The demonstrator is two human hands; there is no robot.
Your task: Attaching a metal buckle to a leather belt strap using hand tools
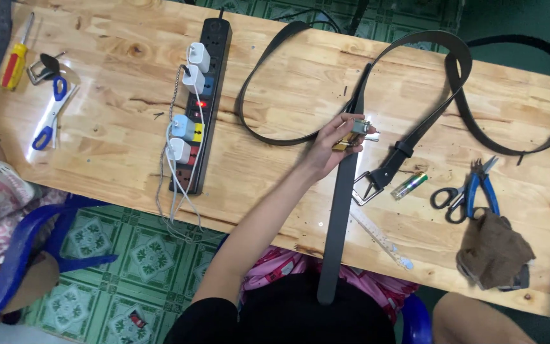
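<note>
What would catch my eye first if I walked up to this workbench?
Probably the left hand at the middle of the wooden table, pinching a small metal buckle piece at a dark grey belt that hangs over the near edge. To its left lies a black power strip crowded with white chargers.

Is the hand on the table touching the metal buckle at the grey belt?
Touching. The head view shows the left hand with its fingers closed around the buckle on the grey belt, with no gap.
</note>
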